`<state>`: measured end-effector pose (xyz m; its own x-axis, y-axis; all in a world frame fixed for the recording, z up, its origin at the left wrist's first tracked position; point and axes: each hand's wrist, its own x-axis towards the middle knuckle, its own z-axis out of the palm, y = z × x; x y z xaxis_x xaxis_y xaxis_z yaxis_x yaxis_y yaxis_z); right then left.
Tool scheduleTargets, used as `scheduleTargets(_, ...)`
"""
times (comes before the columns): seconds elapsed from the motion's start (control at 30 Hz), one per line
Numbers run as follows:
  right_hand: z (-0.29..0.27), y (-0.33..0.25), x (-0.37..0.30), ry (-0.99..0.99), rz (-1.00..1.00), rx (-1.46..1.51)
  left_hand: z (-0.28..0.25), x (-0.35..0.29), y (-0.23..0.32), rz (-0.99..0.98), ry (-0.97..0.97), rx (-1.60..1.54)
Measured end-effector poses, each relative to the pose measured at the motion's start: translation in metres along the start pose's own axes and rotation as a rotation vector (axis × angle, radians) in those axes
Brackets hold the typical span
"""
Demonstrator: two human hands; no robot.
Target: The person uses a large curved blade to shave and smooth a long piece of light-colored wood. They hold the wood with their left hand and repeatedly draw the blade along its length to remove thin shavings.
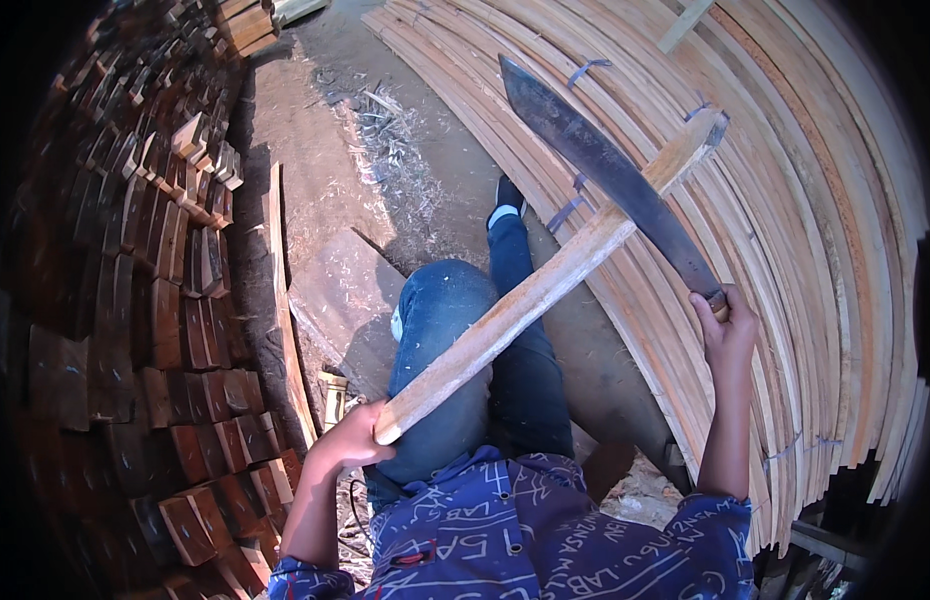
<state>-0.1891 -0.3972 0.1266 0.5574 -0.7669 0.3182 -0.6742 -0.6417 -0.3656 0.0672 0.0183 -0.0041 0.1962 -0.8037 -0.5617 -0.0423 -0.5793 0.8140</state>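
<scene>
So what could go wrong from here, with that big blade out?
The machete might glance off the wooden pole and slide along it toward the bare left hand, which grips its near end. A slip could also catch the jeans-clad legs, since the pole extends across them in view. And only the bare right hand holds the machete, so a loose grip might let it drop.

2 hands [355, 437] [733, 328], 1 machete [587, 146], 1 stick [530, 295] and seemingly 1 shoe [510, 193] show.
</scene>
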Motion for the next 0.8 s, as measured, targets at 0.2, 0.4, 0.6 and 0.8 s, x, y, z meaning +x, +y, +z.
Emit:
scheduleTargets(0.2, 0.054, -0.040, -0.058, -0.252, 0.149, 0.243, -0.002, -0.007, 0.012, -0.021, 0.014, -0.020)
scheduleTargets(0.4, 0.042, -0.042, -0.044, -0.268, -0.043, 0.113, -0.002, -0.007, 0.003, -0.004, -0.020, -0.022)
scheduleTargets(0.6, 0.058, -0.040, -0.016, -0.147, 0.096, 0.223, 0.002, -0.004, -0.002, 0.003, 0.006, -0.016)
scheduleTargets(0.8, 0.062, -0.049, -0.029, -0.181, 0.159, 0.273, -0.001, -0.010, 0.002, -0.019, 0.026, 0.035)
